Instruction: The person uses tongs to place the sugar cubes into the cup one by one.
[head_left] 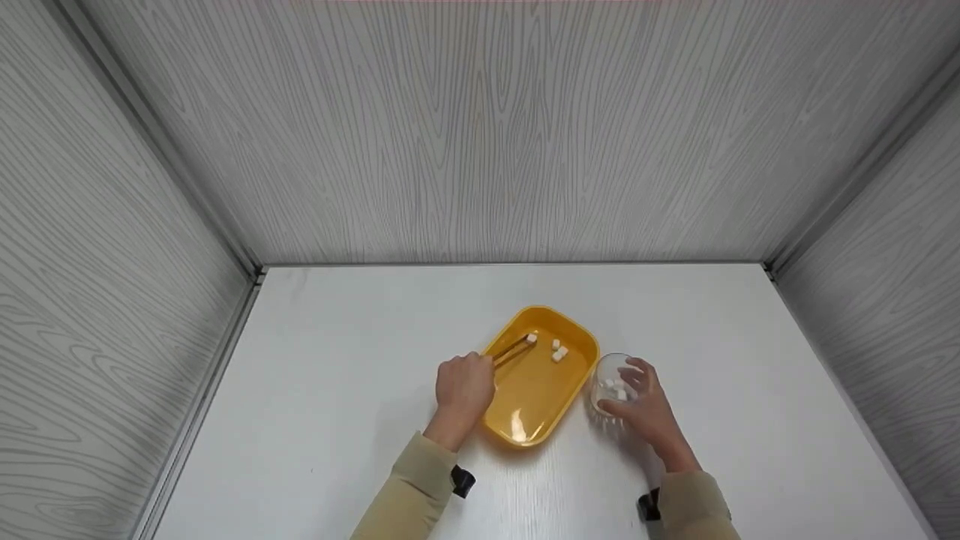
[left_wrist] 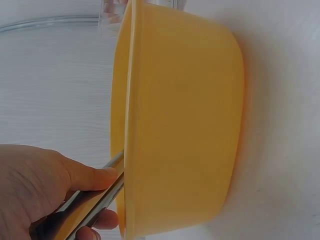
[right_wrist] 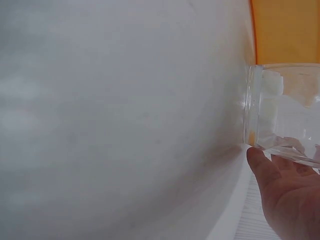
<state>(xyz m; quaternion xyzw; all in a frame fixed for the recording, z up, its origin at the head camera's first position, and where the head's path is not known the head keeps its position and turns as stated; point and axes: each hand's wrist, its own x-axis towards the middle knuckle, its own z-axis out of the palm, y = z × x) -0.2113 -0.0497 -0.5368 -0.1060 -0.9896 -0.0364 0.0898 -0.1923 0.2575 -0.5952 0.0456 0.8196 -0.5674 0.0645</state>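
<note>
My left hand [head_left: 465,386] pinches a pair of metal tongs [left_wrist: 102,200] between thumb and fingers at the left rim of a yellow tray [head_left: 525,397]. The tips of the tongs reach into the tray and meet at a small white cube [head_left: 532,338], like a sugar cube. Several more white cubes [head_left: 559,353] lie close together on the tray floor. On the right, my right hand [head_left: 646,409] holds a clear glass [head_left: 611,367] from its right side, thumb low near the base. White cubes [right_wrist: 271,85] sit in the bottom of the glass.
The glass stands upright on the white table [head_left: 337,360], right beside the tray's right edge. Grey wood-grain panels [head_left: 510,135] enclose the table at the back and on both sides.
</note>
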